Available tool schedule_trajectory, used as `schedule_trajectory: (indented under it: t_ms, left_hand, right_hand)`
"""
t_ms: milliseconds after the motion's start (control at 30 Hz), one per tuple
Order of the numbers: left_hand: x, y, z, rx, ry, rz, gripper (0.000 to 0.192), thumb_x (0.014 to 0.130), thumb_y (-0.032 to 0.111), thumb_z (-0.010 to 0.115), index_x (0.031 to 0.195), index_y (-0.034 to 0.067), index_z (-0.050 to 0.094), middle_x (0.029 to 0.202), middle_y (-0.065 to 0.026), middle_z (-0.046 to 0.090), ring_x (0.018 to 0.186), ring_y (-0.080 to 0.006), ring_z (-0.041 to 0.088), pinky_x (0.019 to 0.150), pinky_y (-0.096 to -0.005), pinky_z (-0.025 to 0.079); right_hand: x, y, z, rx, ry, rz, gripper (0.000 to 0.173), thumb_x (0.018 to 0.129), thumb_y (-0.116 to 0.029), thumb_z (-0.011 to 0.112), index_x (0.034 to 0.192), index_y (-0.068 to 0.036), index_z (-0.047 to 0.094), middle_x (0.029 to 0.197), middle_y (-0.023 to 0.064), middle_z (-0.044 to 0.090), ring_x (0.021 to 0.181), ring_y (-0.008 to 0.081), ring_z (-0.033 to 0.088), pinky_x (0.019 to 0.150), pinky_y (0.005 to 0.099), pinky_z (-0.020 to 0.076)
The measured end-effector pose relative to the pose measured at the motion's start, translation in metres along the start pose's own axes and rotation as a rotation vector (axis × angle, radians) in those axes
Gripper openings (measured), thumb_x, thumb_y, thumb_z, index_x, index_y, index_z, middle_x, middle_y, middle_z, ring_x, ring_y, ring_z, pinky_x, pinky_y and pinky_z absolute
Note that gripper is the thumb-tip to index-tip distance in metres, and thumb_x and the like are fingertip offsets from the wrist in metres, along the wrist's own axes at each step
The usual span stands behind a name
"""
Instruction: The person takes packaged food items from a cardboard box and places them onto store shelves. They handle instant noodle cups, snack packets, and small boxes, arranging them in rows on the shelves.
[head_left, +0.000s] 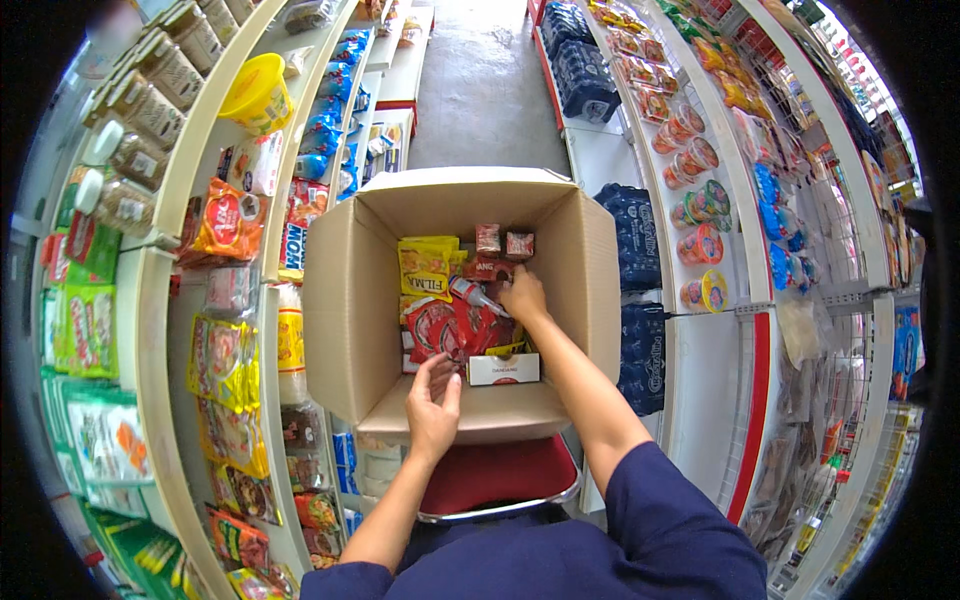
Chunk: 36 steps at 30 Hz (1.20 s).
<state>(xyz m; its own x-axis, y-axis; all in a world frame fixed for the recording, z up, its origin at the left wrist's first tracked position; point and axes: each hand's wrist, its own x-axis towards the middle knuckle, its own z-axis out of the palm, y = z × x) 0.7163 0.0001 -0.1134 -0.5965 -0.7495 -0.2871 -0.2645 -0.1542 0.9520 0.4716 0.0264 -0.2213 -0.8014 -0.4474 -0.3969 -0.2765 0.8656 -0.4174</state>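
An open cardboard box (472, 431) stands before me with grocery goods inside. My right hand (525, 296) reaches into its right side, at a small dark red box (487, 268); its fingertips are partly hidden, so a grip cannot be told. Beside it lies a clear bottle or tube with a pointed tip (474, 294). My left hand (435, 390) is over the near inside, fingers apart, beside red packets (435, 326) and a white box (504, 370). Yellow packets (424, 268) lie at the left, and two small red boxes (487, 238) sit near the far wall.
The box rests by a red-seated stool or chair (499, 480) with a metal rim. Shelves with packets and jars (142, 112) line the left; shelves with wrapped bottles (630, 236) and instant cups (703, 291) line the right. A grey floor aisle (487, 90) runs ahead.
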Motion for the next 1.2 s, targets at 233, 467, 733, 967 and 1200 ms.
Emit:
schedule_trajectory:
  t_ms: [233, 467, 733, 967, 1200]
  left_hand:
    - [-0.001, 0.006, -0.010, -0.149, -0.038, -0.078, 0.036, 0.093, 0.002, 0.056, 0.129, -0.001, 0.049, 0.119, -0.0118, 0.060, 0.113, -0.0185, 0.057, 0.101, -0.0313, 0.044]
    - [-0.003, 0.000, -0.009, -0.184, -0.056, -0.058, 0.037, 0.092, 0.000, 0.057, 0.129, 0.000, 0.049, 0.120, -0.0113, 0.059, 0.114, -0.0184, 0.057, 0.102, -0.0316, 0.044]
    - [0.006, 0.007, -0.012, -0.278, -0.030, -0.052, 0.043, 0.093, 0.007, 0.059, 0.132, -0.001, 0.046, 0.128, -0.0158, 0.054, 0.118, -0.0223, 0.054, 0.102, -0.0353, 0.043]
    - [-0.017, 0.070, -0.001, -0.636, -0.254, -0.069, 0.053, 0.097, 0.018, 0.056, 0.144, 0.009, 0.034, 0.133, -0.0110, 0.051, 0.120, -0.0172, 0.051, 0.097, -0.0323, 0.044]
    - [-0.068, 0.121, 0.032, -0.423, -0.683, -0.080, 0.056, 0.088, 0.016, 0.066, 0.139, 0.004, 0.046, 0.121, -0.0139, 0.060, 0.114, -0.0192, 0.055, 0.099, -0.0348, 0.042]
  right_hand:
    - [0.038, 0.050, 0.072, -0.450, -0.061, -0.136, 0.053, 0.082, -0.009, 0.063, 0.131, -0.004, 0.044, 0.128, 0.0169, 0.054, 0.125, 0.0341, 0.048, 0.104, 0.0460, 0.0412]
    - [0.023, 0.026, 0.037, -0.476, 0.032, -0.286, 0.051, 0.075, -0.024, 0.074, 0.117, -0.004, 0.054, 0.119, 0.0160, 0.059, 0.114, 0.0343, 0.055, 0.093, 0.0466, 0.0493]
    - [-0.085, -0.034, -0.122, -0.033, 0.028, -0.322, 0.044, 0.075, -0.030, 0.074, 0.102, 0.003, 0.063, 0.096, 0.0187, 0.068, 0.086, 0.0297, 0.066, 0.080, 0.0396, 0.0539]
    - [-0.196, 0.015, -0.197, 1.009, -0.183, -0.086, 0.044, 0.086, -0.023, 0.067, 0.119, 0.007, 0.062, 0.103, 0.0086, 0.069, 0.084, 0.0105, 0.062, 0.071, 0.0255, 0.0503]
    - [-0.295, 0.079, -0.258, 1.084, -0.031, -0.186, 0.042, 0.089, -0.015, 0.062, 0.125, 0.007, 0.059, 0.106, 0.0079, 0.068, 0.091, 0.0103, 0.063, 0.079, 0.0253, 0.0503]
